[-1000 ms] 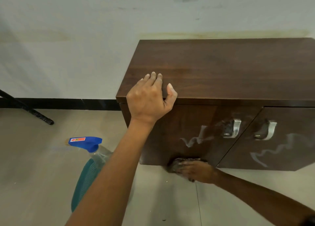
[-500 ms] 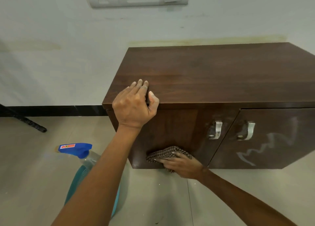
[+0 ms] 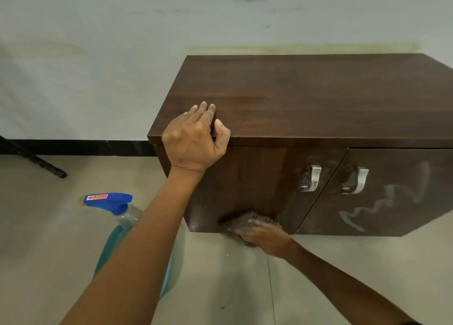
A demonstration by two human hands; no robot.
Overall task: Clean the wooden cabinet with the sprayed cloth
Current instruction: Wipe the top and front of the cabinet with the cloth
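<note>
floor (image 3: 49, 263): pale tiles | wooden cabinet (image 3: 306, 99) stands on it | spray bottle (image 3: 110, 202) seemingly upright | black leg (image 3: 44, 166) far left

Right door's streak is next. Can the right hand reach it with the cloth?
Probably yes. The right hand presses the cloth low on the left door; nothing lies between it and the streak, and the handles sit higher.
</note>
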